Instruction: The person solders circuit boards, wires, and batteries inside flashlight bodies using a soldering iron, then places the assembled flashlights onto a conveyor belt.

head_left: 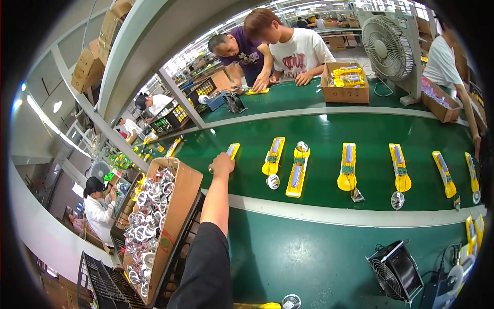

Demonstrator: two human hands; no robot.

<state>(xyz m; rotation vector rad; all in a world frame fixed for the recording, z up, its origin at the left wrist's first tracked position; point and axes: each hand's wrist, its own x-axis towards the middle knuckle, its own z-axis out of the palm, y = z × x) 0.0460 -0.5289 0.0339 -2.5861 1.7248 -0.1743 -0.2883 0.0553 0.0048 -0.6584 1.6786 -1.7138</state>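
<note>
Nearest us, our left arm stretches from the lower edge, past a cardboard box of silver reflector cups point(154, 216), onto the green conveyor belt point(319, 129). Our left hand point(222, 165) rests curled beside a yellow flashlight half point(232, 151), seemingly setting a small silver reflector point(211, 169) there; its grip is unclear. Release seems next; our right hand is unseen.

A: Bright and evenly lit. The light comes from long ceiling strips, with a glare spot on the glossy green belt point(323, 117).

B: Shadows?

A: Soft and short. The centre is sharp; toward the black round rim, straight edges bow and the far-left wall washes out.
</note>
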